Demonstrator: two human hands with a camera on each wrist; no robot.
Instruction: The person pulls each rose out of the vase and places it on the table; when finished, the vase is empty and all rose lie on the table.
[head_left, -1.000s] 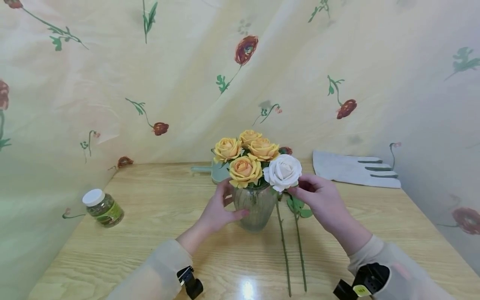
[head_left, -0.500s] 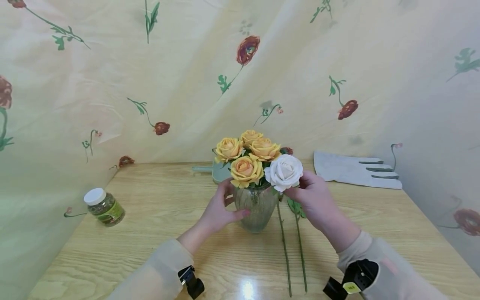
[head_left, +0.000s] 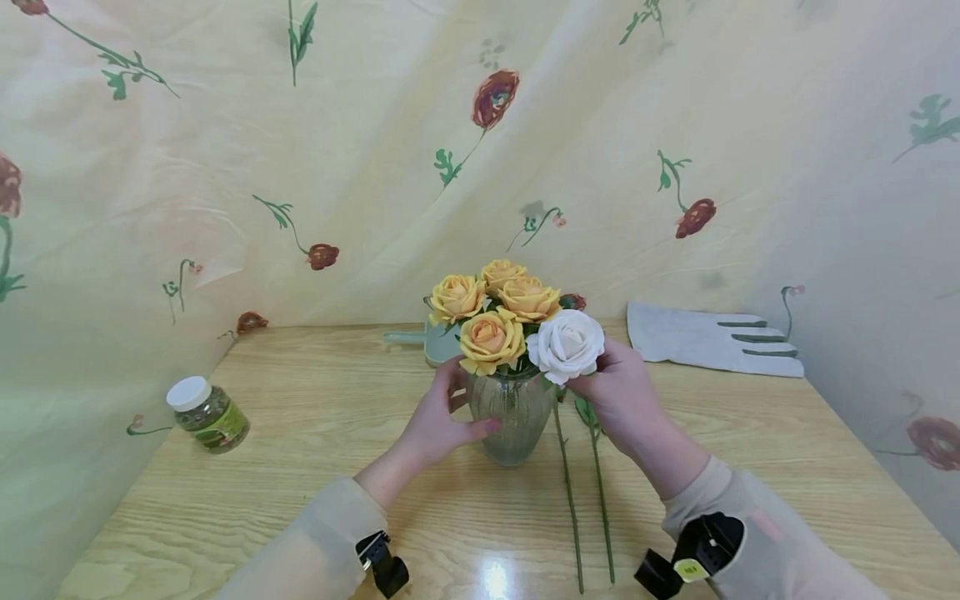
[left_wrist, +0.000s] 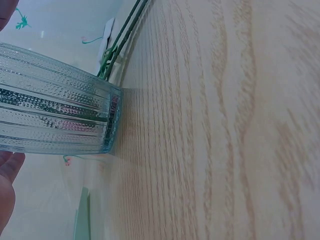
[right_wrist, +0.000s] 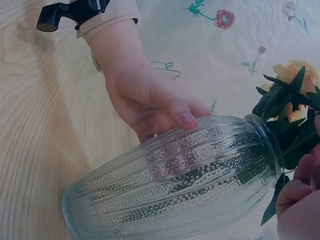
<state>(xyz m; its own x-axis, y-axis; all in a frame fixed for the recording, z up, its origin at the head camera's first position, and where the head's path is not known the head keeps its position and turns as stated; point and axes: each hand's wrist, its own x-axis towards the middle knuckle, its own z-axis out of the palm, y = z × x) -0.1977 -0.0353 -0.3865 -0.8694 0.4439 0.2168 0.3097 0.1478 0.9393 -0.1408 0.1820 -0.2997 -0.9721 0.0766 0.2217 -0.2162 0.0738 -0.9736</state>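
Note:
A ribbed clear glass vase (head_left: pixel 512 429) stands upright on the wooden table, dark stems showing through its wall in the right wrist view. My left hand (head_left: pixel 435 423) grips it from the left, thumb on the front and fingers behind. Several yellow roses (head_left: pixel 491 342) fill its mouth. Beside them at the right front is a white rose (head_left: pixel 566 346). My right hand (head_left: pixel 624 393) holds this rose just under the bloom, at the vase's rim; the bloom covers the fingertips in the head view. Curled fingers (right_wrist: pixel 295 192) show by the rim in the right wrist view.
Two long green stems (head_left: pixel 567 500) lie on the table right of the vase, their upper ends hidden. A lidded jar (head_left: pixel 208 415) stands at left. Behind the vase lies a pale green, handled flat object (head_left: pixel 438 345). A light grey glove (head_left: pixel 697 337) rests at the back right.
My right hand and forearm have shifted slightly left, closer in under the white rose. The left hand, vase and flowers stay practically where they were.

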